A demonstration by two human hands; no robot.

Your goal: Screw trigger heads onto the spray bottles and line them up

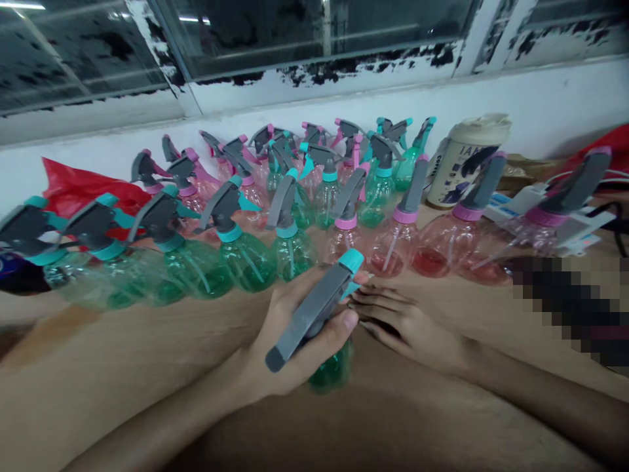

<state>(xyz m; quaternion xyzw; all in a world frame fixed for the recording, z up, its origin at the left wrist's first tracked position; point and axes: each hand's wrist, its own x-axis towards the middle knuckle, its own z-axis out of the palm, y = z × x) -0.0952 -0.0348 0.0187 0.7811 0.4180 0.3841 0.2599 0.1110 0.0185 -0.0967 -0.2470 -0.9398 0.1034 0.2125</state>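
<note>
My left hand [280,314] is wrapped round the neck of a green spray bottle [319,308] with a grey head and teal nozzle, at the middle of the table's near side. The bottle's green lower part shows below the fingers. Close beside it, my right hand [417,321] has its fingers stretched toward the bottle, fingertips by the teal trigger; whether they touch it I cannot tell. Just beyond the hands runs a row of spray bottles, green ones such as this one [248,255] to the left and pink ones such as this one [442,242] to the right.
Behind the front row stand several more pink and green spray bottles [327,190]. A cream cup [464,164] stands at the back right, near a white power strip [574,229]. Red plastic [93,196] lies at the left. The white wall [314,105] with windows bounds the table [196,341].
</note>
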